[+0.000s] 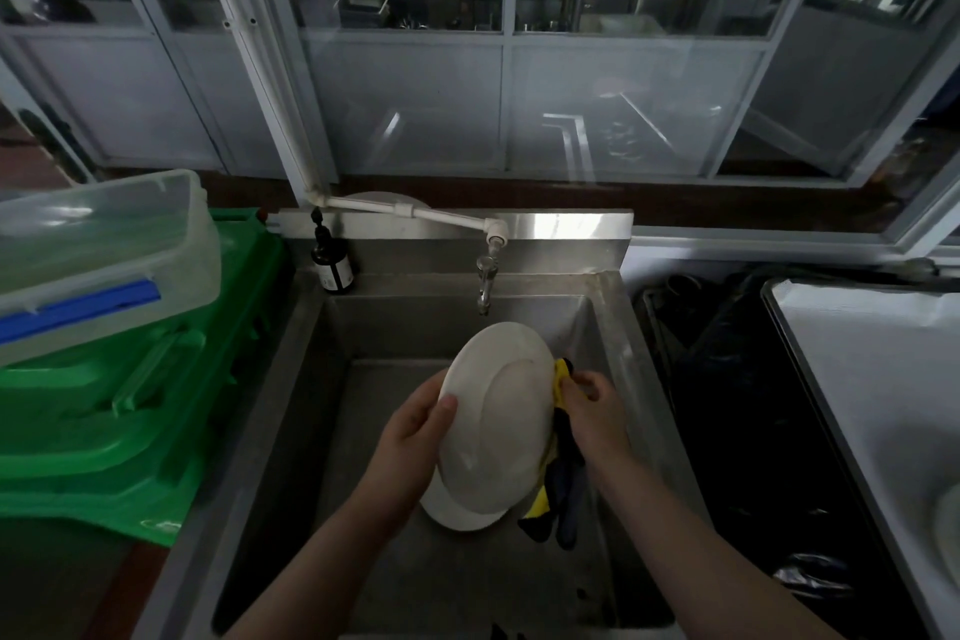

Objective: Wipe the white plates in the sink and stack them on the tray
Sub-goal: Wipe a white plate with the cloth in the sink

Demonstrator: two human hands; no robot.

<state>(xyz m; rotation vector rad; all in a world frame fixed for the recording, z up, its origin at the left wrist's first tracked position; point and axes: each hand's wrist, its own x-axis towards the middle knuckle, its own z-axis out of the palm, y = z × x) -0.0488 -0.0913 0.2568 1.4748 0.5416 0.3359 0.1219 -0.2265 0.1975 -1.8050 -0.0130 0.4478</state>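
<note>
Stainless steel sink basin point(291, 431), dull and scuffed, deep square walls, sits centre with a short metal tap point(484, 283) above its back wall, placed so water would fall into the basin. Green ribbed plastic crates point(130, 405) stack at left with a clear plastic lidded box point(104, 244) on top. Flat metal tray with white surface point(862, 379) lies at right, well apart from the sink, probably the stacking spot; what sits on it cannot be told. Round white glazed ceramic plate point(498, 411) is held tilted on edge above the basin, underside and foot ring facing the camera, likely so the cloth reaches the far face. Second white plate point(462, 509) lies under it in the basin. Left hand point(415, 426) grips the plate's left rim, thumb over the back. Right hand point(592, 411) pinches a soft yellow and dark blue cloth point(563, 478) against the right rim; loose end hangs down. Small dark glass bottle point(332, 265) stands on the back ledge.
</note>
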